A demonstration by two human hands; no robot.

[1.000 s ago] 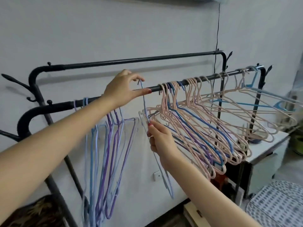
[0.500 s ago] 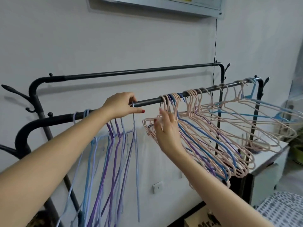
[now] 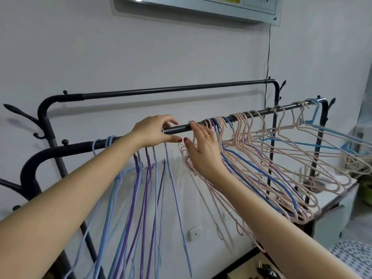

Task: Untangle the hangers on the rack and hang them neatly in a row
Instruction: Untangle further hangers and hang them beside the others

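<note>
The black front rail (image 3: pixel 181 128) of the rack runs from lower left to upper right. On its left part, several blue and purple hangers (image 3: pixel 138 198) hang straight down side by side. My left hand (image 3: pixel 155 131) rests on the rail, its fingers curled around the hook of the rightmost lavender hanger (image 3: pixel 177 200). Right of a short bare gap, a tangled bunch of pink, blue and purple hangers (image 3: pixel 271 178) fans out to the right. My right hand (image 3: pixel 201 150) is open, with its fingertips at the rail and its palm against the nearest pink hangers.
A second, higher back rail (image 3: pixel 171 89) runs behind, close to the wall. Coat hooks (image 3: pixel 18 111) stick out at the rack's left end. A white cabinet (image 3: pixel 338 196) stands under the right end. An air conditioner (image 3: pixel 201 9) and its cable (image 3: pixel 268 57) are on the wall.
My left hand set the lavender hanger on the rail beside the straight group. My right hand let go of its lower part and rose to the pink bunch at the rail.
</note>
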